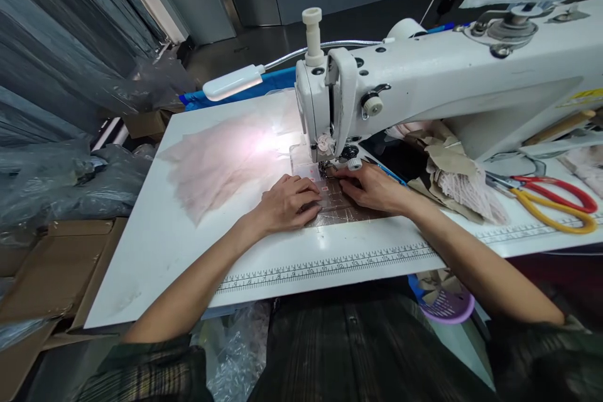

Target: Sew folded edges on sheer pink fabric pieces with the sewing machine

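Note:
A white sewing machine (348, 94) stands over the table, its needle and presser foot (325, 168) low above the bed. My left hand (288, 202) lies palm down on the bed just left of the foot, fingers loosely bent and resting on the surface. Close in at the foot's right side is my right hand (372, 188), thumb and forefinger brought together; what they pinch, if anything, is too small to make out. Sheer pale pink fabric (221, 160) spreads over the table to the left of the needle, lit brightly by the lamp (234, 83).
Scissors with red and yellow handles (553, 201) lie at the right, beside brown paper and lace scraps (459, 179). A printed ruler (320, 268) runs along the white table's front edge. Cardboard boxes (56, 270) stand at the left, and a purple basket (447, 304) sits below the table.

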### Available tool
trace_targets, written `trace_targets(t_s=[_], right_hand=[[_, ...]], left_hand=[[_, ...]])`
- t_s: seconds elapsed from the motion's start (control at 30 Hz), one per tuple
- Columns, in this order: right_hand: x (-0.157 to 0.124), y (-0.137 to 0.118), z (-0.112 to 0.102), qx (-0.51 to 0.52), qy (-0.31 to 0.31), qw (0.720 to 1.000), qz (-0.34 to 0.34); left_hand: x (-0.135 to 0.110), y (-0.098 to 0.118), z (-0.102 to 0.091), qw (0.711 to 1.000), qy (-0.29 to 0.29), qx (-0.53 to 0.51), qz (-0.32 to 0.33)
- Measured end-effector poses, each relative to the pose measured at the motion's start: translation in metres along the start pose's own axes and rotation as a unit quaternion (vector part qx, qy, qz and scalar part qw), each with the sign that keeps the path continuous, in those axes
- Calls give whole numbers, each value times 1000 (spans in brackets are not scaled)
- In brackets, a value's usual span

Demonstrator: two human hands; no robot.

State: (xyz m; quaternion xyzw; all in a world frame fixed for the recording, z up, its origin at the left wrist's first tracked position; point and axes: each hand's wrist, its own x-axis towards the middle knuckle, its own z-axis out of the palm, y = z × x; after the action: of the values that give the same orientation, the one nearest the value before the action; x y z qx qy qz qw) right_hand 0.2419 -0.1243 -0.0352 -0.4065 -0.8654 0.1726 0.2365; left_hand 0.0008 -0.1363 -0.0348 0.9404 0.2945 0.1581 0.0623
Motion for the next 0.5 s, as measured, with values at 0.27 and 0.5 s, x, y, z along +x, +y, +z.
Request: trace_targets(t_s=[0.27,0.5], right_hand=[[14,13,-6,-7,-83,996,9],[-1,11,9,16,-32,999,-14]], left_hand=[[1,6,7,995,99,17,-6],[1,4,16,995,96,20,22]])
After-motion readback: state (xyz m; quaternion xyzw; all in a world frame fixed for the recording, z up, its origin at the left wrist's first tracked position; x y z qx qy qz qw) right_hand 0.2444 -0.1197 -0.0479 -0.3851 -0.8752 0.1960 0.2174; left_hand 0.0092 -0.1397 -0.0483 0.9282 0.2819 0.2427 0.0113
